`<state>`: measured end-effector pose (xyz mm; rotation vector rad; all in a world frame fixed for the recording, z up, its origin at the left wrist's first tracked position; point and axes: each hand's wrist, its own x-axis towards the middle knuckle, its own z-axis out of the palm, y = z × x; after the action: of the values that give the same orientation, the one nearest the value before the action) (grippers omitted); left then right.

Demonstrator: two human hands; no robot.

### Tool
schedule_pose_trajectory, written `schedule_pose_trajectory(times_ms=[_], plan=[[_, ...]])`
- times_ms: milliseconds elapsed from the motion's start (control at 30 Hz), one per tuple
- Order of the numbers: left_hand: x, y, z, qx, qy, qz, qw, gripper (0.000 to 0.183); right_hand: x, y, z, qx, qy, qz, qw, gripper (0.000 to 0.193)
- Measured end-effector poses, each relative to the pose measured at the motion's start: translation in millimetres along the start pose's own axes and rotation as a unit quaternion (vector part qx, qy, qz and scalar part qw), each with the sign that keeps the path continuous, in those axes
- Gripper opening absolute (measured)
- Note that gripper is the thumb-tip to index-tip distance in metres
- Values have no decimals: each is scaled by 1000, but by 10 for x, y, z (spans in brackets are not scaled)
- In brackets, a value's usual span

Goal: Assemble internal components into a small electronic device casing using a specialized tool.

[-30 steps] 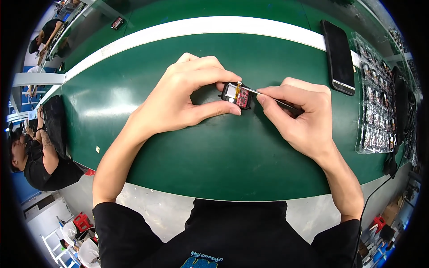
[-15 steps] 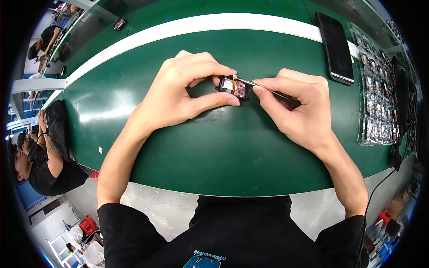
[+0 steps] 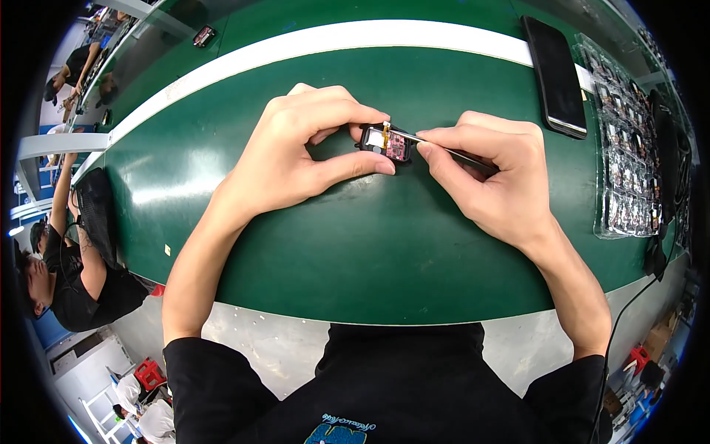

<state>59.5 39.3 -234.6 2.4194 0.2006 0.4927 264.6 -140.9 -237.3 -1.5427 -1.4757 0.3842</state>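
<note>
Two bare hands are brought together over the middle of the green table (image 3: 355,244). A small black device (image 3: 387,142), open with a red circuit board showing, is pinched on the table between the thumb and curled fingers of the left hand (image 3: 296,159). Thin metal tweezers (image 3: 451,152) are gripped by the closed fingers of the right hand (image 3: 492,177), their tip touching the device's top. A black phone (image 3: 555,78) lies far right, and a clear tray of parts (image 3: 629,148) is set just right of it.
</note>
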Motion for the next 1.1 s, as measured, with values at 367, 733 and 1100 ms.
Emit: schedule_pose_trajectory(times_ms=[367,733,1100], plan=[[8,2,-10,2,-3,0,1000,51,0,8,14,4,0,-8,1000,8],[36,15,-19,6,-17,-1,1000,50,19,4,5,8,2,0,1000,4],[21,-19,-28,-18,-24,-2,1000,51,34,14,-1,17,-6,13,1000,5]])
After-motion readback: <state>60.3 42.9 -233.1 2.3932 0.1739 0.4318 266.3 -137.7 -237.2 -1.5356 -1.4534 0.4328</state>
